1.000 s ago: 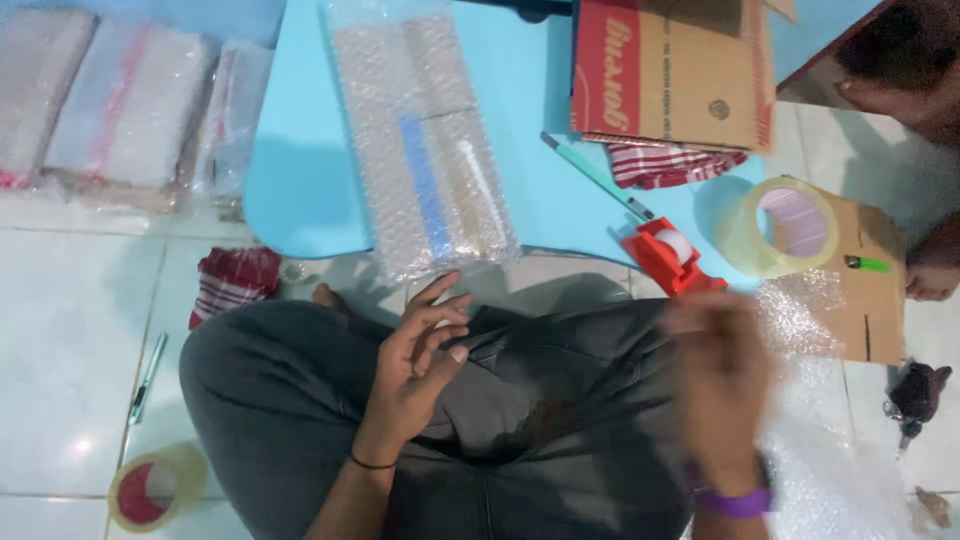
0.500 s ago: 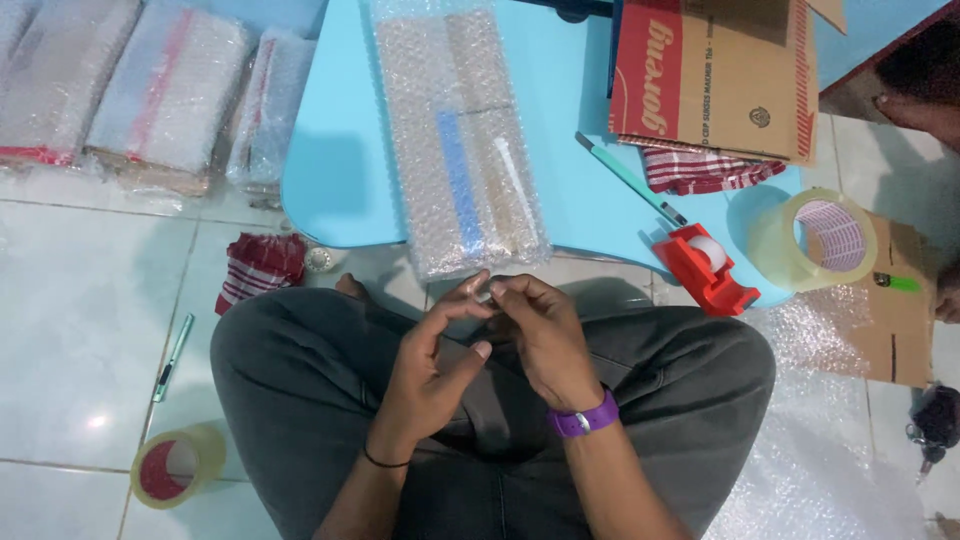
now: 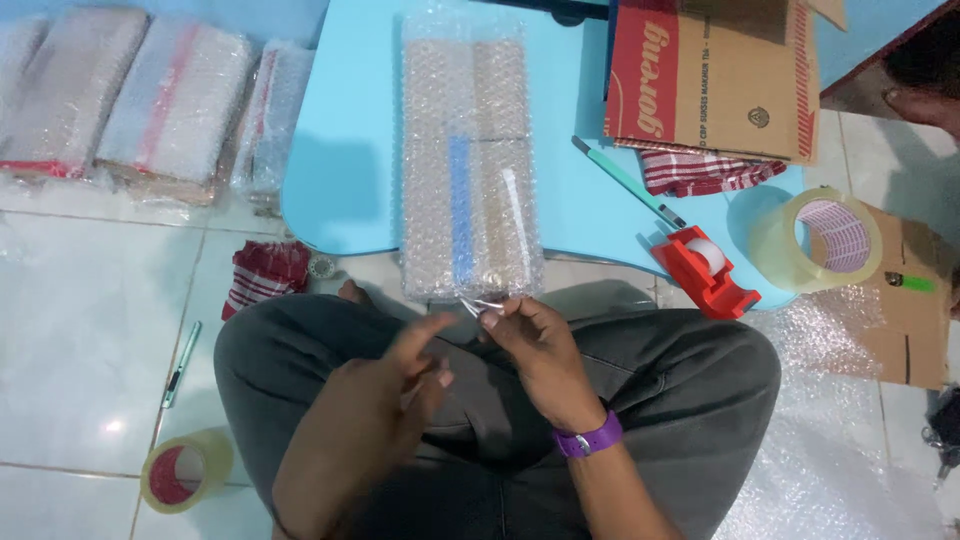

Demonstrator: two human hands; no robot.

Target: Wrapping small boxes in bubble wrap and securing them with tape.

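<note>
A long bubble-wrapped package (image 3: 470,160) lies lengthwise on the light blue low table (image 3: 345,150), its near end hanging over the table's front edge. My right hand (image 3: 535,350), with a purple wristband, pinches a thin clear strip of tape at that near end. My left hand (image 3: 385,410) hovers just left of it over my lap, fingers apart and blurred, holding nothing that I can see. I sit cross-legged in grey trousers.
On the table: a red tape dispenser (image 3: 700,268), a clear tape roll (image 3: 820,238), a green cutter (image 3: 628,182), a checked cloth (image 3: 705,168), folded cardboard (image 3: 715,75). Wrapped packages (image 3: 120,100) lie far left. On the floor: another tape roll (image 3: 180,472), a pen (image 3: 182,362).
Both hands met over my lap half a second ago. Now my right hand has moved up to the package's near end and my left hand has dropped away to the left.
</note>
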